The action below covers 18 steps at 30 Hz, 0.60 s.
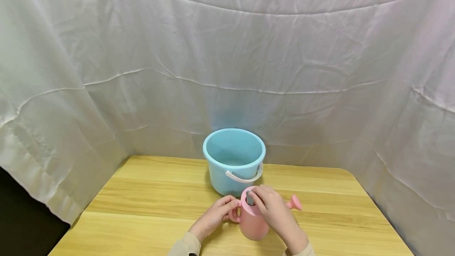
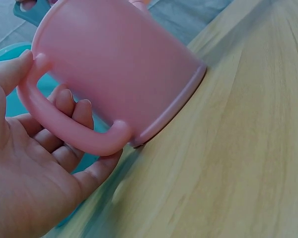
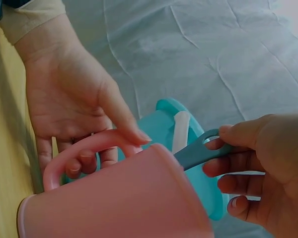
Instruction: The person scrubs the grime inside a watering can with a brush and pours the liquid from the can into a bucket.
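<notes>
A pink watering can (image 1: 253,226) stands upright on the wooden table, its spout and sprinkler head (image 1: 295,202) pointing right. My left hand (image 1: 216,213) holds the can's loop handle (image 2: 72,126), thumb at the top and fingers curled through the loop. Over the can's mouth, my right hand (image 1: 274,208) pinches the flat blue-grey handle (image 3: 196,152) of a tool, which has a hole near its end. The tool's lower part is hidden inside the can, so its kind does not show.
Just behind the can stands a light blue bucket (image 1: 222,177) with a white carrying handle (image 1: 245,179) hanging at its front. The wooden table (image 1: 142,196) is enclosed at the back and sides by a pale curtain (image 1: 227,50).
</notes>
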Tool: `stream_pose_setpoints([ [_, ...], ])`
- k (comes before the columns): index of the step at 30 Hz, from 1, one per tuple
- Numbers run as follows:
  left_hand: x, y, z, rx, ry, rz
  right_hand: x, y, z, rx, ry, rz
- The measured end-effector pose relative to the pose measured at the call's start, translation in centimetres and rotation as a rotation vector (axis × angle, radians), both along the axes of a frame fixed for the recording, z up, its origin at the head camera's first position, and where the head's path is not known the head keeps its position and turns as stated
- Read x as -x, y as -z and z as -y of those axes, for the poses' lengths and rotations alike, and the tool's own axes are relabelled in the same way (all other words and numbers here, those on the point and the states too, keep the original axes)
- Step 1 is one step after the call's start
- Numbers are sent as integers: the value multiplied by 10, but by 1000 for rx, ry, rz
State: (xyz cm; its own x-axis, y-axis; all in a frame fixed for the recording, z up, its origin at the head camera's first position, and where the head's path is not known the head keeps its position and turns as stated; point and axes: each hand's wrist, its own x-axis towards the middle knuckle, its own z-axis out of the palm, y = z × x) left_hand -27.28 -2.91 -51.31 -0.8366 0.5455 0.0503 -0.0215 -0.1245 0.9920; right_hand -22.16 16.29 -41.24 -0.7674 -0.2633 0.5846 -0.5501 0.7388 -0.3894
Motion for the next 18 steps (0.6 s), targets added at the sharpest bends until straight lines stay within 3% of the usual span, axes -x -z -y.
stream_pose_setpoints([
  [6, -1, -2, 1, 15, -6, 12, 0, -4, -4, 122, -86, -125],
  [13, -1, -3, 0, 16, -25, 14, 0, -7, -7, 191, -41, -177],
  [18, -1, -3, -1, 19, -22, 9, 1, -5, -7, 169, -27, -190],
])
